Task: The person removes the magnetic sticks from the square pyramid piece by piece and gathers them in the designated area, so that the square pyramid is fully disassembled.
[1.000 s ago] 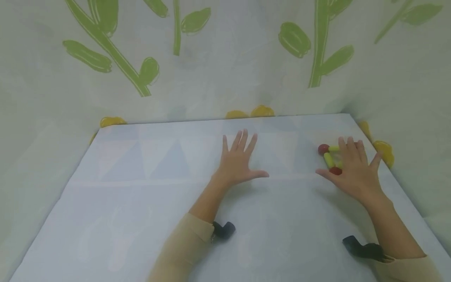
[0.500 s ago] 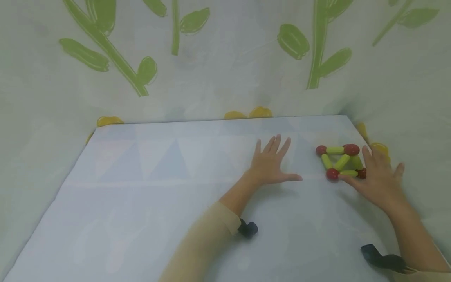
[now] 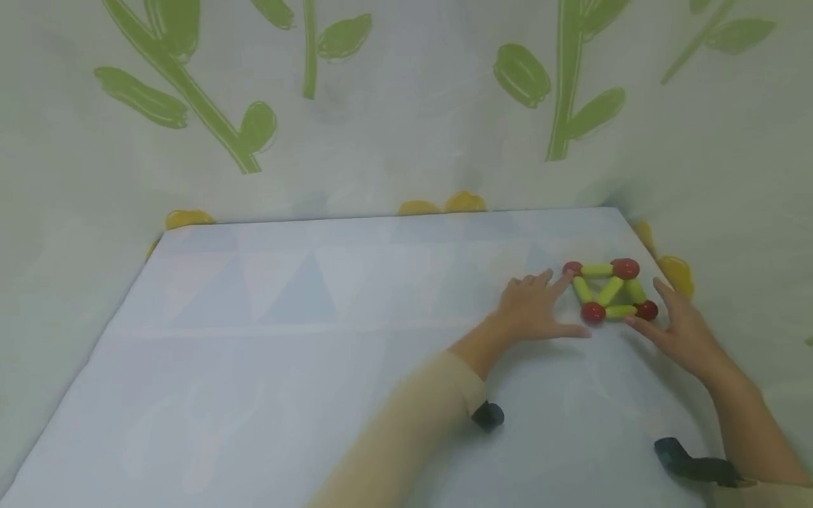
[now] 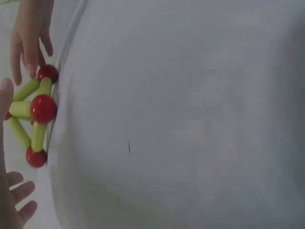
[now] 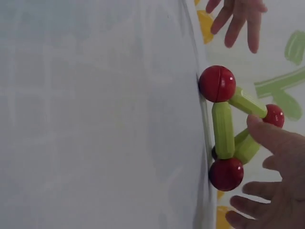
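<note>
A ball-and-stick frame of red balls and yellow-green rods stands at the right rear of the table, also seen from the side in the left wrist view, where it rises to a raised ball. My left hand is at its left, thumb stretched out toward the near left ball and index fingertip overlapping the far left ball. On the other side my right hand spreads its thumb and fingers around the near right ball. In the right wrist view, the right thumb overlaps the upper ball.
The frame sits on a white table with pale printed triangles, near its right edge. Behind and beside it hangs a light cloth with green leaves and yellow shapes. Dark wrist-camera mounts stick out from the cuffs.
My left hand has travelled right to the frame, its fingers bending a little. The right hand first moved right, uncovering the frame, then drew its fingers closer to the frame's right side.
</note>
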`<state>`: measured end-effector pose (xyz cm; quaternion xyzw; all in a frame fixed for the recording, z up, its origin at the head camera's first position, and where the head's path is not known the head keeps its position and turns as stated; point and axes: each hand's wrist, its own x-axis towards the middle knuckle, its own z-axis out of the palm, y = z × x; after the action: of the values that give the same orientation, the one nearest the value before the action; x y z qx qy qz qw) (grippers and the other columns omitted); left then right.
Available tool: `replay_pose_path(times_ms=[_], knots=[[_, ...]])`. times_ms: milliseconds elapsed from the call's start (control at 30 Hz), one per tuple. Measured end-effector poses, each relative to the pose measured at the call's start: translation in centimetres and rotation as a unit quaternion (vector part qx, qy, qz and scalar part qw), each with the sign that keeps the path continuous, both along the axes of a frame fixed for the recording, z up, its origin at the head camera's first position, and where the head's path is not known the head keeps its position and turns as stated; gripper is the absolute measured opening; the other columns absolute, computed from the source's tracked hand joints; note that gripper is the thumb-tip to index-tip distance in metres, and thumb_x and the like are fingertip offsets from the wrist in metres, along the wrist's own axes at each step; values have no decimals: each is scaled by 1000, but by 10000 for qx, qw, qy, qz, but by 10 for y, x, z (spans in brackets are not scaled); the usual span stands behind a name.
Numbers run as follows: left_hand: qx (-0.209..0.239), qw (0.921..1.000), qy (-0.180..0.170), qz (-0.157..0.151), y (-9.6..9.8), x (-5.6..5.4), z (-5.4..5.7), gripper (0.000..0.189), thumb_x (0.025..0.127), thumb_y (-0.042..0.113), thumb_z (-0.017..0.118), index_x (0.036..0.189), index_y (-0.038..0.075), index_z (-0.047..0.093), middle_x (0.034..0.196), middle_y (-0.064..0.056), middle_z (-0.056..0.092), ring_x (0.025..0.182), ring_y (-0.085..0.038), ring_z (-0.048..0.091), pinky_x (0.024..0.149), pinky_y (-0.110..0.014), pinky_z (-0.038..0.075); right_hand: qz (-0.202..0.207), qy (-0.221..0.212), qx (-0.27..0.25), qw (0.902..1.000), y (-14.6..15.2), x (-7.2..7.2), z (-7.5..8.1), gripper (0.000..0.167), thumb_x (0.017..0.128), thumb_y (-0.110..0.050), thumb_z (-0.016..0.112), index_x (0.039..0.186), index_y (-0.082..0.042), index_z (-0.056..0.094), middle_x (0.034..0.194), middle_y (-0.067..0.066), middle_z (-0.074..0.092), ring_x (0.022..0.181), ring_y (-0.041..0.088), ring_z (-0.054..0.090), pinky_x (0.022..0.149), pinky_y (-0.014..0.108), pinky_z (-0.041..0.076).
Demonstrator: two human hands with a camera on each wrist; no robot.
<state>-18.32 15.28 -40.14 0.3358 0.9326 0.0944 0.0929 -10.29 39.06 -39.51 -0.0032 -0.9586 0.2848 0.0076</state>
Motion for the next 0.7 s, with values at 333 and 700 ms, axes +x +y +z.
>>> replay_pose_path(times_ms=[333,700], knots=[[828,9956,-427,-21,38,12,-25,65,85,58,57,142,33,40,126,14,56,114,-2,48,94,-16,39,-248,6,440,9987,8,2,-9,45,95,-15,55,126,16,43,115,38,46,99,56,49,76,63,47],[1631,9833,44,804,34,29,-31,48,87,51,61,130,32,56,104,15,61,94,0,53,82,-12,39,-303,-17,298,9991,3,2,-7,42,94,-18,58,123,12,50,113,35,51,95,51,54,57,20,48]])
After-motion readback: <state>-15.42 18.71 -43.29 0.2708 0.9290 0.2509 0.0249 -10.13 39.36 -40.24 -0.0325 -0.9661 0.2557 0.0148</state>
